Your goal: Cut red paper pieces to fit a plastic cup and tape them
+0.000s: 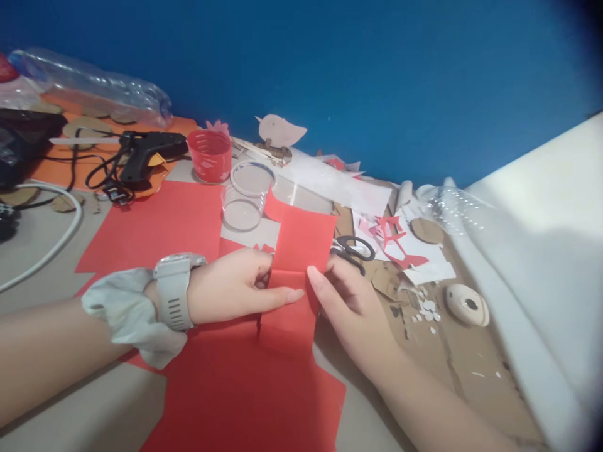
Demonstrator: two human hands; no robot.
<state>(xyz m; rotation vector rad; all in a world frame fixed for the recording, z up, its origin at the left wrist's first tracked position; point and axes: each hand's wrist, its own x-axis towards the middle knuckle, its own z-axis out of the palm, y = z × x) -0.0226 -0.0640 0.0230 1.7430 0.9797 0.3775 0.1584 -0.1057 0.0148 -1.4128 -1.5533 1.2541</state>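
Note:
Between my two hands is a small piece of red paper with a crease across its middle, raised above the table. My left hand pinches its left side, thumb lying on the front and fingers behind. On the right edge, near the crease, my right hand grips it with the thumb in front; its other fingers are partly hidden. Larger red sheets lie beneath. Black-handled scissors rest just beyond my right hand, their blades mostly hidden.
A black glue gun with cables lies at the left, near a clear plastic bottle. Behind my hands stand a red cup and clear plastic rings. Paper scraps and a white oval gadget lie on cardboard at the right.

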